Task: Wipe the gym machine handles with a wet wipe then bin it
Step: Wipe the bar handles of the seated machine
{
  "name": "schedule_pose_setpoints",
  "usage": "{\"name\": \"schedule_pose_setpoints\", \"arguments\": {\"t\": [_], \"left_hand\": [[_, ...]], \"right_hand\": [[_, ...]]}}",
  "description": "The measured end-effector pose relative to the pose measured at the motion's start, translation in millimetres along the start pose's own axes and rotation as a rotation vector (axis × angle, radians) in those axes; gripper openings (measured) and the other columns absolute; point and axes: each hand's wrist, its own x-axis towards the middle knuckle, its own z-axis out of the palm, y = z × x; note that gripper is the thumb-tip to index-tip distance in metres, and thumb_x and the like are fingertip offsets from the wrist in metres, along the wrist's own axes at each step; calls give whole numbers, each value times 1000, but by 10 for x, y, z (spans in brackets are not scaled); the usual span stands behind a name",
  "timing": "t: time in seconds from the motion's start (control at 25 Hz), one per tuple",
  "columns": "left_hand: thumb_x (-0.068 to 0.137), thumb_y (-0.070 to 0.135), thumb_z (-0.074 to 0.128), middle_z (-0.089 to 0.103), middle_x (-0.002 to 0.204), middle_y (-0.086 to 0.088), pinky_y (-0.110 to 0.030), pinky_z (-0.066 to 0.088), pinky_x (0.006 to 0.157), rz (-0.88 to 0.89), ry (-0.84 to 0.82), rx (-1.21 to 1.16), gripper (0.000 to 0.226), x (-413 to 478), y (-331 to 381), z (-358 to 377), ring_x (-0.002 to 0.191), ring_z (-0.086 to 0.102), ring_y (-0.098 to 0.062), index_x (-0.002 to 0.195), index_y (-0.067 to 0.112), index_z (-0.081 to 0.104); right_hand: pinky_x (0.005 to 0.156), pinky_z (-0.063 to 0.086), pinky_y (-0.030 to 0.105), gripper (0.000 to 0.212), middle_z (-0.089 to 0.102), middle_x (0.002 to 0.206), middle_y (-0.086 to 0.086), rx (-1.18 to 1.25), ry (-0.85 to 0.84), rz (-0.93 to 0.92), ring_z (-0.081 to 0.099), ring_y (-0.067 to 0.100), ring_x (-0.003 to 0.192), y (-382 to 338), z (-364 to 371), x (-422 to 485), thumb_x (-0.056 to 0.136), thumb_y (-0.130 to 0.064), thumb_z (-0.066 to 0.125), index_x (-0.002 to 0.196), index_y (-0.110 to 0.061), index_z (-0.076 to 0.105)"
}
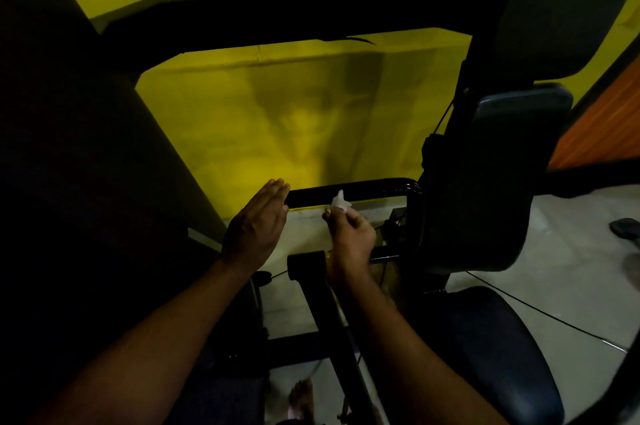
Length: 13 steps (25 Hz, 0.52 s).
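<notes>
Dark back pads (561,15) stood to your right, with a yellow wall (242,119) on the far side. The black handle (377,189) ran level. The wet wipe (341,200), small, white and crumpled, lay against it. Curled fingers of your right hand (351,234) pinched it. Your left hand (258,227) kept straight fingers at the handle's left end.

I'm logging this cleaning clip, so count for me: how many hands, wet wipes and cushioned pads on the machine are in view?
Hands: 2, left hand and right hand
Wet wipe: 1
Pads: 3, top pad, middle pad, seat pad
Total: 6
</notes>
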Motion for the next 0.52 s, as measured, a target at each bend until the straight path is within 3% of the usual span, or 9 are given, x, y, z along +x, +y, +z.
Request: {"name": "schedule_pose_setpoints", "arguments": {"t": [0.08, 0.16, 0.2, 0.28, 0.36, 0.52], "left_hand": [[102, 24, 42, 56, 138, -16, -30, 39, 110, 13, 4, -26, 44, 5, -24, -28, 133, 47, -23, 134, -2, 55], [101, 24, 43, 56, 138, -17, -33, 42, 108, 16, 11, -33, 43, 5, -25, -45, 133, 48, -25, 133, -3, 56], [101, 24, 44, 56, 137, -18, -35, 43, 107, 18, 16, -19, 43, 5, -5, -52, 132, 49, -26, 132, -3, 56], [101, 24, 44, 58, 135, -19, -36, 45, 105, 26, 26, 9, 43, 2, 22, -53, 130, 51, -27, 130, -4, 58], [102, 25, 43, 59, 134, -19, -36, 45, 105, 16, 46, 14, 43, -4, 11, -40, 129, 52, -27, 128, -4, 60], [106, 33, 33, 59, 133, -19, -32, 42, 107, 6, 78, -1, 51, -6, -2, -28, 128, 52, -26, 128, -4, 60]], "right_hand": [[77, 57, 29, 9, 67, 98, 5, -429, 22, -519, 65, 12, 90, 64, -72, 13, 90, -10, 65, 98, -11, 68], [77, 51, 32, 20, 64, 103, 8, -915, -155, -1072, 57, 21, 98, 101, -118, 127, 86, -15, 60, 103, -9, 69], [76, 49, 33, 26, 65, 105, 9, -1120, -223, -1218, 55, 24, 100, 80, -126, 214, 85, -20, 58, 106, -10, 69], [76, 49, 35, 30, 66, 106, 9, -1315, -164, -1244, 56, 28, 99, 21, -148, 315, 84, -24, 59, 110, -13, 69], [77, 48, 36, 30, 66, 106, 10, -1265, -64, -1152, 55, 28, 98, -28, -116, 290, 85, -27, 55, 107, -12, 69], [71, 43, 35, 24, 64, 103, 10, -1471, -229, -1266, 56, 30, 88, -110, 7, 294, 86, -23, 54, 104, -14, 68]]}}
